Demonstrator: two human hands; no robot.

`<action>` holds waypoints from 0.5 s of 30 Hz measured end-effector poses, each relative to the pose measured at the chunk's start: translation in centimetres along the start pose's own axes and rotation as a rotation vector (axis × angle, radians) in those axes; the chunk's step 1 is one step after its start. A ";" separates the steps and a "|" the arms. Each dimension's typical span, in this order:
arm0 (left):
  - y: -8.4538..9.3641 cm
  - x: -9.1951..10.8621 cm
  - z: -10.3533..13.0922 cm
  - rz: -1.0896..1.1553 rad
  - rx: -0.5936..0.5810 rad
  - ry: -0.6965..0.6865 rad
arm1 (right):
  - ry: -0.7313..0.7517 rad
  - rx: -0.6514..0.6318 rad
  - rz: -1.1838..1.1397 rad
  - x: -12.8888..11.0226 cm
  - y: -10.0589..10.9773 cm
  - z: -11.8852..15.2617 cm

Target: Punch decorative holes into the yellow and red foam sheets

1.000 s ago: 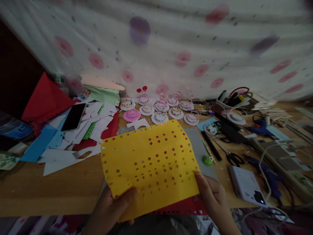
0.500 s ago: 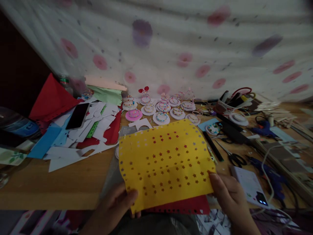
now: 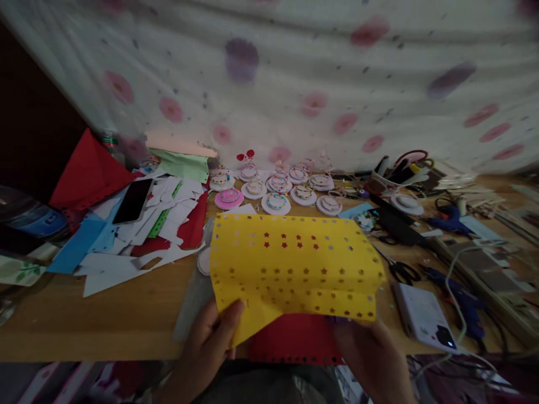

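Note:
A yellow sheet (image 3: 269,280), punched with rows of small star-shaped holes, is held up above the table's front edge. My left hand (image 3: 213,339) grips its lower left corner, thumb on top. Under its lower right edge is my right hand (image 3: 373,350), blurred by motion, with the fingers mostly hidden. A bit of something purple (image 3: 339,320) shows beside those fingers; I cannot make out what it is. Below the yellow sheet lies a red sheet (image 3: 295,339) with holes along its near edge.
Several small round, bead-trimmed pieces (image 3: 275,202) stand along the back. Paper scraps (image 3: 172,210) and a phone (image 3: 133,201) lie at left. On the right are scissors (image 3: 404,273), a white device (image 3: 423,317), blue glue guns (image 3: 467,297) and cables.
My right hand has left the sheet's right edge and moved down and left beneath it. The sheet has shifted slightly right and its lower right side is bent up.

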State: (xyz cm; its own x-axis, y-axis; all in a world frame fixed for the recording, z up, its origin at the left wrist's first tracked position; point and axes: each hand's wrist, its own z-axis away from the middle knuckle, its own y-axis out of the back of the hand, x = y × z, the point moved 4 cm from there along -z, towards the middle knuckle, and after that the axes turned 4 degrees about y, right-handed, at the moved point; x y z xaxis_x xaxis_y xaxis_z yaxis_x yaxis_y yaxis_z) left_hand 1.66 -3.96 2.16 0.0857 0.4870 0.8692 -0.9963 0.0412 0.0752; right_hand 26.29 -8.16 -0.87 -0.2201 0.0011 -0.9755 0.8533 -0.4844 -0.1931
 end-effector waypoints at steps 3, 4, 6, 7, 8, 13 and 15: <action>-0.5 0.0 -0.5 0.014 0.005 0.018 | -0.114 -0.021 -0.212 0.4 -0.4 0.1; -0.7 0.0 -0.6 0.008 -0.009 0.028 | -0.143 -0.055 -0.239 0.5 -0.6 0.1; -1.1 -0.3 -0.7 -0.005 -0.046 0.048 | -0.169 -0.149 -0.180 0.8 -1.4 0.4; -1.4 -0.4 -0.7 -0.007 -0.077 0.060 | -0.177 -0.193 -0.127 1.2 -1.9 0.7; -1.8 -0.6 -0.6 -0.007 -0.119 0.072 | -0.202 -0.231 -0.075 1.6 -2.6 1.2; -3.7 -1.1 0.2 -0.025 -0.338 0.140 | -0.345 -0.355 0.137 2.7 -5.5 3.6; -3.5 -0.9 0.3 -0.037 -0.361 0.165 | -0.294 -0.349 0.242 1.8 -5.6 3.9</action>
State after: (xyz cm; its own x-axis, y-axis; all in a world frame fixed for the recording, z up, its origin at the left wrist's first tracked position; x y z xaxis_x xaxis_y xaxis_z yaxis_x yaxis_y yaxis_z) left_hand 5.09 -4.82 1.23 0.1497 0.6119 0.7766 -0.9312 0.3512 -0.0972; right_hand 19.25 -8.80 -1.12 -0.0777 -0.3448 -0.9354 0.9921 -0.1197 -0.0383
